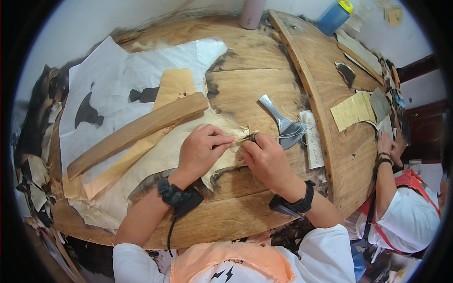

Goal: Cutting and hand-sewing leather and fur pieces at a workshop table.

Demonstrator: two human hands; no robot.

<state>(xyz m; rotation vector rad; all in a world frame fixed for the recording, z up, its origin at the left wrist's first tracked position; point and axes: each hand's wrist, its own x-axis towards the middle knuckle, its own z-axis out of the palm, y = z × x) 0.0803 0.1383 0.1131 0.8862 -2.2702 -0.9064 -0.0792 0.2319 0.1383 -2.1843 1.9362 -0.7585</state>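
A cream fur hide (pixel 158 153), skin side up with dark fur along its edges, lies across the middle of the table. My left hand (pixel 202 148) pinches the hide's narrow right end, thumb against fingers. Close beside it, my right hand (pixel 267 158) is closed on the same end, where a dark tuft shows at the fingertips. Fine pale threads (pixel 270 134) trail around the right fingers; whether a needle is among them is too small to tell. Just beyond that hand lies a metal tool (pixel 289 129) with a broad, rounded blade.
A wooden bar (pixel 139 134) rests over tan paper (pixel 174 85) and white sheeting (pixel 137 70). Dark cut-out shapes (pixel 88 112) lie there. A raised wooden strip (pixel 306 85) divides the table. Bottles (pixel 335 18) stand behind. At right, another person's hand (pixel 386 144) touches the table.
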